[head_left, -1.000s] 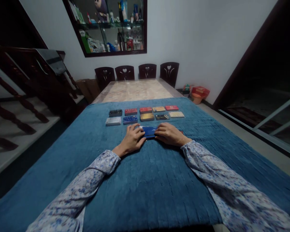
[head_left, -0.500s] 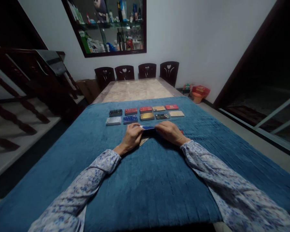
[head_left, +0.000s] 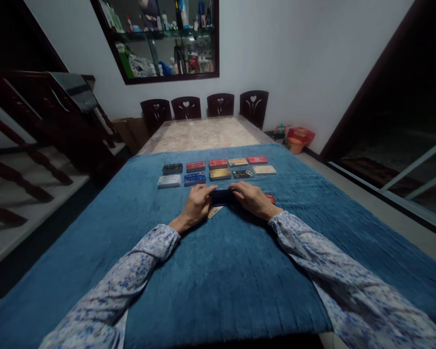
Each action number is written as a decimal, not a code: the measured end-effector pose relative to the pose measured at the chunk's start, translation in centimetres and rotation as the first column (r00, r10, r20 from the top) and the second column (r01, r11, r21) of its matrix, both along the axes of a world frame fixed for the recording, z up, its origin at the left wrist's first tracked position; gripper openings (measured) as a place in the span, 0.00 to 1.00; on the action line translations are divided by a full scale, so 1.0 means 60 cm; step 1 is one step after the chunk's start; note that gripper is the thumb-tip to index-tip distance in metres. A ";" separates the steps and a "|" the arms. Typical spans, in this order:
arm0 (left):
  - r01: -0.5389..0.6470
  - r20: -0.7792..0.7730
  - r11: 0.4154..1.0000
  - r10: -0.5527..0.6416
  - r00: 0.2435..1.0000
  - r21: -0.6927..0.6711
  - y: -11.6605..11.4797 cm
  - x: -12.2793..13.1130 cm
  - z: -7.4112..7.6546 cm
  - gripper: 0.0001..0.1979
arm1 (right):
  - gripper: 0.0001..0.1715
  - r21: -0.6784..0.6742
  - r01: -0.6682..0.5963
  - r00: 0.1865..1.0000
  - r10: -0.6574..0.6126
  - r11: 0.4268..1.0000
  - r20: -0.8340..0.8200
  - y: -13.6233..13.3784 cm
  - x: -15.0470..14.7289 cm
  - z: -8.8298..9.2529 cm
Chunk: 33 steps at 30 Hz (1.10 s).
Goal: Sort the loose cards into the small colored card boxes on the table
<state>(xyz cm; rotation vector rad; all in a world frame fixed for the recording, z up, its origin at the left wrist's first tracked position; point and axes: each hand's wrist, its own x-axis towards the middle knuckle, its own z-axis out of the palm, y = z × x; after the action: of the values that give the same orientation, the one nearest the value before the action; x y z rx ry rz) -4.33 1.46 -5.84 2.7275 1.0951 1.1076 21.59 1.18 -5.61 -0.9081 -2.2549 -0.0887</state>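
My left hand (head_left: 196,204) and my right hand (head_left: 253,198) pinch a dark blue card (head_left: 222,196) from its two ends, standing it on edge just above the blue cloth. Whether it is one card or a thin stack, I cannot tell. Under my left fingers a beige card (head_left: 214,212) lies slanted on the cloth. A red card (head_left: 270,198) is partly hidden behind my right hand. Beyond both hands are two rows of card stacks, among them a blue stack (head_left: 194,179), a gold stack (head_left: 220,174) and a silver stack (head_left: 169,181).
A wrinkled blue cloth (head_left: 225,276) covers the near part of the marble table (head_left: 203,133). Several dark chairs (head_left: 186,107) line the far end. A stair railing (head_left: 25,145) stands at left; an orange bucket (head_left: 295,145) sits on the floor at right.
The blue card has tipped from nearly flat to upright, so its dark face now shows toward me. My hands stay at its ends, and more of the red card shows.
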 end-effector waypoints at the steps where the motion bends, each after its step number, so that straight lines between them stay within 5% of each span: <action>1: 0.001 -0.007 1.000 -0.001 1.000 -0.003 0.000 0.000 0.001 0.25 | 0.17 -0.012 -0.002 1.000 0.002 1.000 -0.007 0.000 -0.001 -0.001; 7: -0.005 -0.050 1.000 0.005 0.999 0.005 -0.002 0.001 0.003 0.25 | 0.19 -0.036 -0.016 0.999 0.015 0.999 -0.029 0.002 -0.002 -0.005; 15: -0.056 -0.109 0.998 0.054 0.993 -0.013 -0.005 0.005 -0.001 0.29 | 0.40 -0.073 -0.051 0.999 0.050 0.996 -0.014 0.003 -0.006 -0.018; 33: -0.084 -0.096 0.992 0.075 0.993 -0.097 -0.001 0.002 -0.002 0.30 | 0.40 -0.057 -0.099 0.995 0.099 0.993 -0.007 0.016 -0.003 -0.030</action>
<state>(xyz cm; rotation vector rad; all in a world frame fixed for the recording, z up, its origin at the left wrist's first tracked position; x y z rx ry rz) -4.22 1.38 -5.93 2.7023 1.2457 0.9155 21.39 2.16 -7.43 -0.8237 -2.3046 0.0233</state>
